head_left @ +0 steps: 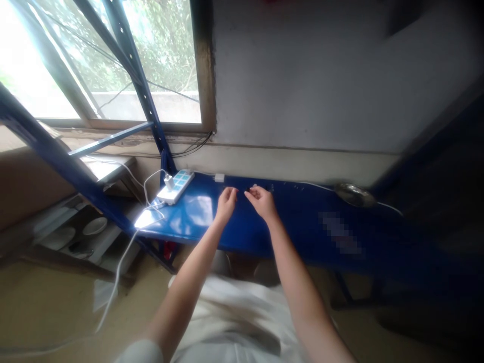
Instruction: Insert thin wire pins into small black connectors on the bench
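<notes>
Both hands are held over the blue tabletop (249, 232), a small gap between them. My left hand (227, 202) is closed in a pinch; a speck of red shows at its fingertips, too small to name. Thumb and fingers of my right hand (261, 200) also pinch together, with a tiny dark piece (248, 190) at their tips whose kind I cannot make out. Several tiny bits (297, 187) lie on the tabletop to the right of my right hand. Behind my left hand sits a small white block (219, 177).
At the left end of the table lies a power strip (177, 186) with a white plug (168, 180) and cord. A shiny metal object (354, 194) stands at the back right. Blue rack posts (141, 96) rise at the left, before the window. A low shelf (75, 237) stands beyond them.
</notes>
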The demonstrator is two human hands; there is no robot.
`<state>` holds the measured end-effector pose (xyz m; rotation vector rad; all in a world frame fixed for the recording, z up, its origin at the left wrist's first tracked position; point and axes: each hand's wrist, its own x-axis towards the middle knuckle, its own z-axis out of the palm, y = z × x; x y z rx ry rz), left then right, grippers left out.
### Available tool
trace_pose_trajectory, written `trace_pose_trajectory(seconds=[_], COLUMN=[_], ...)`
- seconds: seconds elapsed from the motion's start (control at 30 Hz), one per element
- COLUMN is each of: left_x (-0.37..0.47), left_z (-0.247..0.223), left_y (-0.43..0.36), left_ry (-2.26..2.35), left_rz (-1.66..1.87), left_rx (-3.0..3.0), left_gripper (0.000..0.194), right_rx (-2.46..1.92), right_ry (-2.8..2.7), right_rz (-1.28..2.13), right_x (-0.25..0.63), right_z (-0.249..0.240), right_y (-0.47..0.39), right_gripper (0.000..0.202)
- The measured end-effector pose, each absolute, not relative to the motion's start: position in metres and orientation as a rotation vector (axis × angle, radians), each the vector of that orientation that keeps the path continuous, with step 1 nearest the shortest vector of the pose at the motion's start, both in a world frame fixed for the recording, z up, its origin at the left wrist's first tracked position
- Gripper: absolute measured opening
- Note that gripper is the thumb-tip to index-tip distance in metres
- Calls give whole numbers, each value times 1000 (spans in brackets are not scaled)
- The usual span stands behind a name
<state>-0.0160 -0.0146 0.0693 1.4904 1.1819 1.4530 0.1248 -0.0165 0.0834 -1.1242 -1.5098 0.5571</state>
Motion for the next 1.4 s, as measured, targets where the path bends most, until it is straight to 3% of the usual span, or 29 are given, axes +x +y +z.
trace_pose_trajectory(seconds=[0.3,0.73,1.4], left_x=[-18,-20,-21], left_z=[3,-5,-10], left_y=[2,0,3], left_ry=[1480,1505,1488], left_rz=[1253,1213,1189], left_rx=[1613,1615,1559], left_gripper=[26,20,21], right_rx=[-1334,-1724,-1877], right_ry=[-1317,-1498,-1529], right_rz=[296,263,314], right_x=[163,197,197], right_z=[72,1,-10], right_y=[10,26,49], right_gripper=[31,26,18])
